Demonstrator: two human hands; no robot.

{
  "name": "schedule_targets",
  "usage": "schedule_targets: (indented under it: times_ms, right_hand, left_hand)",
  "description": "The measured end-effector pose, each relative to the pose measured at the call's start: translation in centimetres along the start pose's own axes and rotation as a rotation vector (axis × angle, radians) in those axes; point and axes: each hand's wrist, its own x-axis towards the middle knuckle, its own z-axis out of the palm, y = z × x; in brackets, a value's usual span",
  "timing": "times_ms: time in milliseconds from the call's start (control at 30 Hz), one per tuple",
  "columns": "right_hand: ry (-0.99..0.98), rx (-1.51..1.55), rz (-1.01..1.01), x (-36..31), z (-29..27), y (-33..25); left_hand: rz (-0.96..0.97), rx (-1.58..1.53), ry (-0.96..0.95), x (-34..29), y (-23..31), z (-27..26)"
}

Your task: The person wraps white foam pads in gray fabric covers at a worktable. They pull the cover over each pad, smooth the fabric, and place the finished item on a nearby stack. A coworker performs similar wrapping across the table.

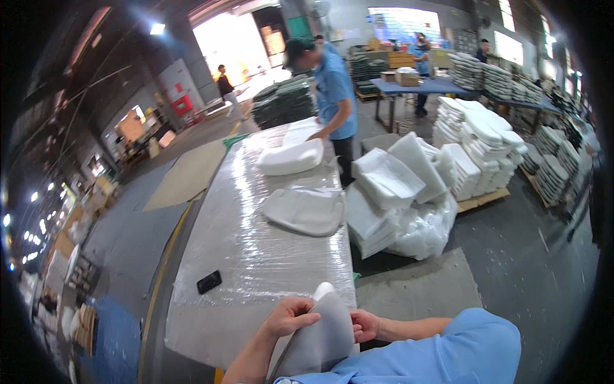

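Close to my body, a curved, pale grey cushion cover (327, 336) stands tilted between my hands. My left hand (291, 315) is closed on its upper left edge, thumb lying along the near face. At the right edge, the fingers of my right hand (364, 325) are curled and pinch the cover; part of them is hidden behind it. A rounded white tip (324, 290), perhaps padding, pokes out at the top. Farther up the table lies another flat, grey-white cushion piece (304, 211) with a rounded front, apart from both hands.
The long table (217, 246) is covered in shiny plastic film. A black phone (209, 281) lies near its left edge. Beyond, a co-worker (336, 96) handles white cushion pieces (291, 157). White foam sheets (388, 179) and a plastic bag (422, 233) crowd the right side, before stacked white cushions (480, 144).
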Motion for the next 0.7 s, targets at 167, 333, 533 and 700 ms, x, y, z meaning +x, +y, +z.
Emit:
schedule_targets:
  times_ms: [167, 333, 533, 700]
  right_hand:
    - [0.205, -0.127, -0.182, 0.3, 1.1, -0.3]
    - [-0.06, -0.196, -0.298, 0.2, 1.0, -0.1]
    - [-0.094, -0.046, -0.279, -0.4, -0.3, -0.4]
    - [-0.227, -0.073, -0.159, 0.3, -2.1, 0.9]
  left_hand:
    - [0.009, -0.075, -0.029, -0.4, -0.7, -1.0]
    - [0.039, -0.133, -0.042, -0.5, -0.8, -0.9]
    - [0.002, -0.005, -0.113, 0.8, -0.4, -0.2]
    - [0.05, 0.215, -0.208, 2.8, -0.4, 0.6]
